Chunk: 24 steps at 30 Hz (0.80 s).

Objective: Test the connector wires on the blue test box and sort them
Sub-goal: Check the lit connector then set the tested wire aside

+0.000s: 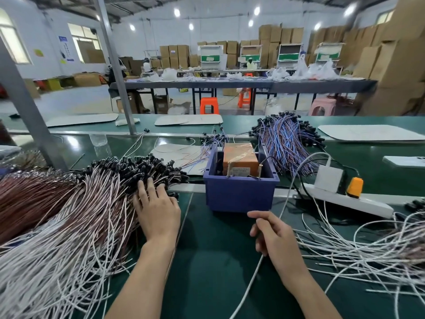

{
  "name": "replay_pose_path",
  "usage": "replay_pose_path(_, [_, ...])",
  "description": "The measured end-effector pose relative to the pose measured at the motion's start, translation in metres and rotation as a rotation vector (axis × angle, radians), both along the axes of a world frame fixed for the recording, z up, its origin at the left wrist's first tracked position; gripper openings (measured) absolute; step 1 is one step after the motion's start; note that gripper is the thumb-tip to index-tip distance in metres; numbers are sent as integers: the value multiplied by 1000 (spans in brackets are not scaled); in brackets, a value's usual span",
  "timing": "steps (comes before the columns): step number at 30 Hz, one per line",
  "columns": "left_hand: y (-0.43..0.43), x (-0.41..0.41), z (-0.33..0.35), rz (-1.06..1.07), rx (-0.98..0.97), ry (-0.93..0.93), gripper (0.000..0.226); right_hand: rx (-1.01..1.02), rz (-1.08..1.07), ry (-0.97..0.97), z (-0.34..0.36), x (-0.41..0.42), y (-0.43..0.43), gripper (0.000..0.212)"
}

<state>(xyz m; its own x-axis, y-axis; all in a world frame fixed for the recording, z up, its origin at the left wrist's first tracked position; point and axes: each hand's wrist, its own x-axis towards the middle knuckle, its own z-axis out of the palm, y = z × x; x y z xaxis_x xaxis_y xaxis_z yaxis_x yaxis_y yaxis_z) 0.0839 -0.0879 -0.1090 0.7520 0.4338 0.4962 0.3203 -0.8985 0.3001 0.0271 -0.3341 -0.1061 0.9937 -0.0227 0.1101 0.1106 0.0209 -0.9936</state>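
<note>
Pinching 1 white wire (250, 284) before blue test box (239, 194): right hand (276, 238). Left hand (158, 210) flat on wire pile (92, 203), box's left. Label (240, 169) illegible.

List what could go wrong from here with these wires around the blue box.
1. The left hand rests on a dense pile of pale wires with black connectors; lifting one may drag tangled neighbours along.
2. The thin white wire pinched by the right hand resembles the loose white wires at the right; it could snag or get mixed in there.
3. Those wires lie beside the white power strip with an orange plug; they might catch on it.
</note>
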Motion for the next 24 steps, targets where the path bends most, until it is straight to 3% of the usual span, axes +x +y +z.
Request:
replay_pose_path(7, [0,0,-4,-6,34,-121,28,10,4,11,0,0,-1,39])
replay_pose_path(14, [-1,2,-5,-21,29,-59,40,6,4,19,2,4,0,39])
replay_pose_path(24, [-1,3,-9,-30,74,-127,21,4,1,22,1,3,1,39])
